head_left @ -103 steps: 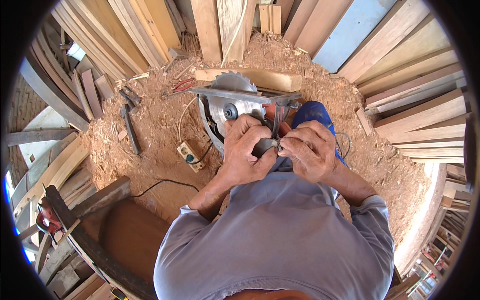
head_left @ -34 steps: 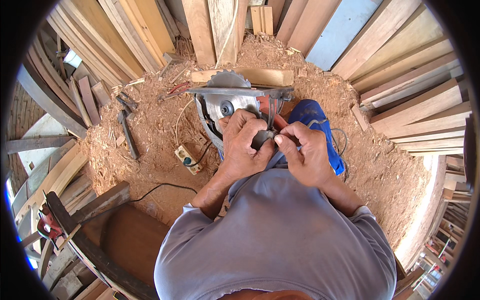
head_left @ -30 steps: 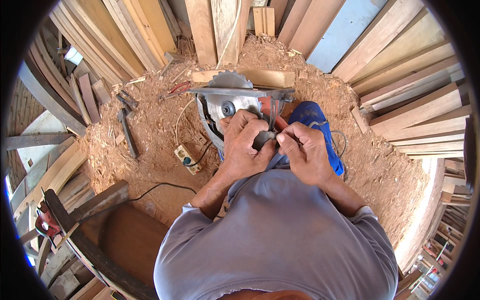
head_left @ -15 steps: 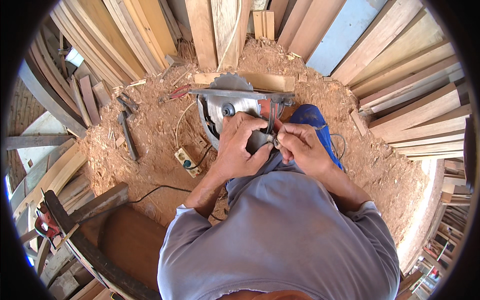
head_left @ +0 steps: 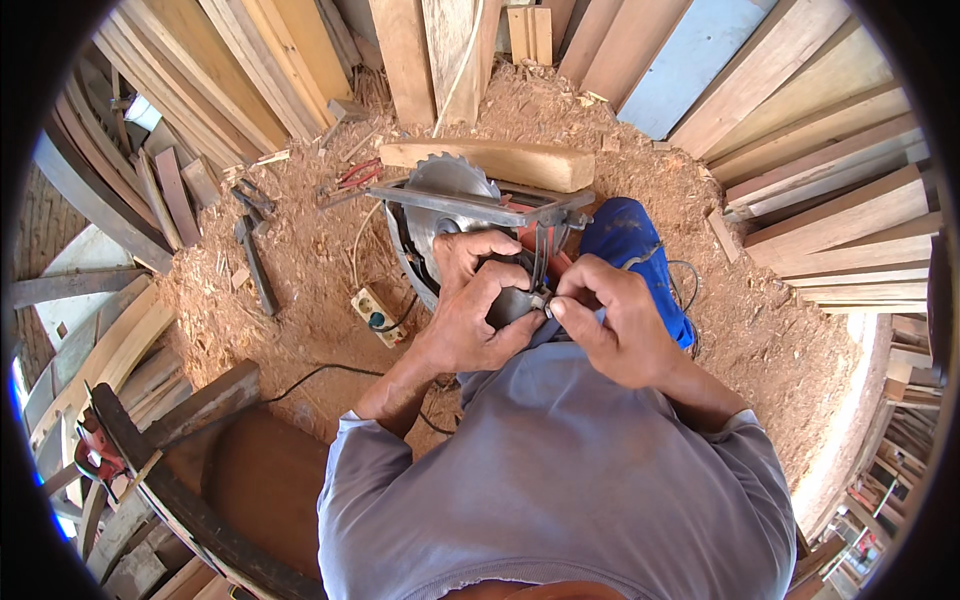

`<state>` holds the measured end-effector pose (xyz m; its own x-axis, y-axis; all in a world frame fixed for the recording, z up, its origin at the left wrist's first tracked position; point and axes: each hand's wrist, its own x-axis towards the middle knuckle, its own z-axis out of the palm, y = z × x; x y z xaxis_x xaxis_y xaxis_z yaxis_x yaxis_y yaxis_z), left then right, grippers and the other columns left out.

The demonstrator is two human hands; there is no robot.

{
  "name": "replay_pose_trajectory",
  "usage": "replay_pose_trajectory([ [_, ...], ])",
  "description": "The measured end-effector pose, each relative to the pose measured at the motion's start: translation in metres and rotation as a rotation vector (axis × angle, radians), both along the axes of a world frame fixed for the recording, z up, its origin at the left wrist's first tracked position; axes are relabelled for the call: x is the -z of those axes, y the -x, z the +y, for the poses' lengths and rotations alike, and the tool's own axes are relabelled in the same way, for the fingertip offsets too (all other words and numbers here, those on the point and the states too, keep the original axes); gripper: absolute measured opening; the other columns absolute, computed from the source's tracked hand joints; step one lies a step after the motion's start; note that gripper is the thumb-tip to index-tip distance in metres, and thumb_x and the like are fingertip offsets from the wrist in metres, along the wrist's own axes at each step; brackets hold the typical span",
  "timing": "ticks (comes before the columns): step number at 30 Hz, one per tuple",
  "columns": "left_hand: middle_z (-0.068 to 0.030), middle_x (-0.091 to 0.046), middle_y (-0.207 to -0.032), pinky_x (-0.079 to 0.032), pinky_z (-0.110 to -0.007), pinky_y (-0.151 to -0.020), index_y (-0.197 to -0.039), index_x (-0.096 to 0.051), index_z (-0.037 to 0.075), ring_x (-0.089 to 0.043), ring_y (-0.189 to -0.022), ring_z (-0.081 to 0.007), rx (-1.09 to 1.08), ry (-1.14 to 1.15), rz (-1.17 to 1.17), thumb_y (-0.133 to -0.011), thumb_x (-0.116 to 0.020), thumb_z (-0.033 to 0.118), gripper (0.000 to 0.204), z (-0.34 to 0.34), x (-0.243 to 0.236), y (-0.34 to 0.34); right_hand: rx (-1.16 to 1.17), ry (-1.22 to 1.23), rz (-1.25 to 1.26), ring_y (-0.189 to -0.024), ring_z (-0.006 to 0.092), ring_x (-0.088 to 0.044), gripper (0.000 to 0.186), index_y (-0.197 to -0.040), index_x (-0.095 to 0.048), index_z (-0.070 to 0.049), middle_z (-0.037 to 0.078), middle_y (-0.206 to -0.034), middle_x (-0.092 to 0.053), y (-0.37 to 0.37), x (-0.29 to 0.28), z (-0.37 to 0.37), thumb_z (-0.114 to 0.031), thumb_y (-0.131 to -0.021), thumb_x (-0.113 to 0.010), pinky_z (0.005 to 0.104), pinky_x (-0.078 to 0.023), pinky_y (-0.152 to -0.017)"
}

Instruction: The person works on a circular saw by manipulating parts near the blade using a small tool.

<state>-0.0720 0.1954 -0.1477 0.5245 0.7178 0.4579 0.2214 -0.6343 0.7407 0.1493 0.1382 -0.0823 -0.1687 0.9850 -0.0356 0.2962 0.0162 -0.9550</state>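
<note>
A circular saw [head_left: 398, 262] rests upturned against my lap, its toothed blade [head_left: 455, 178] standing up through the metal base plate [head_left: 520, 214]. My left hand [head_left: 465, 315] is curled around the lower blade guard, fingers over the blade's face and thumb at the guard's edge. Right beside that thumb, my right hand [head_left: 618, 322] pinches a small metal piece [head_left: 546, 304] at the saw's edge between thumb and forefinger. What exactly the piece is cannot be made out. Part of the saw's red body shows behind my hands.
A short wood block [head_left: 490, 165] lies just beyond the saw on the sawdust-covered ground. To the left are a hammer [head_left: 256, 268], red-handled pliers [head_left: 360, 174] and a power strip [head_left: 377, 316] with a plug in it. Boards [head_left: 290, 60] lean all around. Another red power tool [head_left: 98, 455] sits far left.
The saw has tilted, its right end coming nearer to me. My right hand has turned over, knuckles now up, still at the small piece. My left fingers have shifted on the guard.
</note>
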Motion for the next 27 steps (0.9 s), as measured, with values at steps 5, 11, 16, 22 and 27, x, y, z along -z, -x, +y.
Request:
replay_pose_trajectory([
  [5, -0.0126, -0.056, -0.124, -0.035, -0.048, -0.101, -0.109, -0.067, 0.012, -0.047, -0.115, -0.0308, -0.056, -0.069, -0.001, -0.074, -0.086, 0.012, 0.04, -0.007, -0.005, -0.003, -0.164, -0.482, -0.402, -0.083, 0.0307, -0.069, 0.029, -0.109, -0.067, -0.002, 0.011, -0.095, -0.071, -0.009, -0.008, 0.0, -0.008, -0.087, -0.084, 0.0409, -0.058, -0.069],
  [11, -0.0101, -0.056, -0.107, -0.032, -0.045, -0.088, -0.109, -0.066, 0.011, -0.048, -0.1, -0.0282, -0.122, -0.16, 0.031, -0.073, -0.082, 0.01, 0.039, -0.006, -0.006, -0.008, -0.132, -0.763, -0.447, -0.073, 0.0275, -0.066, 0.036, -0.108, -0.071, 0.003, 0.013, -0.089, -0.071, -0.013, 0.011, 0.009, -0.007, -0.078, -0.09, 0.0382, -0.056, -0.062],
  [16, -0.0065, -0.057, -0.099, -0.03, -0.045, -0.083, -0.104, -0.067, 0.013, -0.051, -0.092, -0.027, -0.137, -0.093, -0.02, -0.074, -0.083, 0.013, 0.034, -0.006, -0.006, -0.015, -0.127, -0.884, -0.356, -0.069, 0.0278, -0.067, 0.038, -0.108, -0.07, 0.006, 0.014, -0.086, -0.07, -0.016, 0.028, 0.016, -0.005, -0.078, -0.09, 0.0384, -0.055, -0.059],
  [22, -0.0066, -0.058, -0.098, -0.031, -0.045, -0.084, -0.104, -0.066, 0.011, -0.053, -0.092, -0.027, -0.122, -0.091, -0.049, -0.074, -0.083, 0.013, 0.034, -0.006, -0.001, -0.015, -0.098, -0.799, -0.26, -0.067, 0.03, -0.065, 0.032, -0.107, -0.066, 0.005, 0.014, -0.083, -0.067, -0.011, 0.033, 0.014, -0.002, -0.083, -0.086, 0.0408, -0.054, -0.058],
  [27, -0.0063, -0.057, -0.097, -0.031, -0.044, -0.085, -0.104, -0.066, 0.012, -0.053, -0.092, -0.027, -0.13, -0.086, -0.035, -0.075, -0.082, 0.014, 0.034, -0.002, -0.001, -0.015, -0.004, -0.7, -0.195, -0.064, 0.0309, -0.063, 0.028, -0.106, -0.064, 0.003, 0.014, -0.082, -0.066, -0.003, 0.037, 0.009, -0.003, -0.088, -0.084, 0.0416, -0.05, -0.056],
])
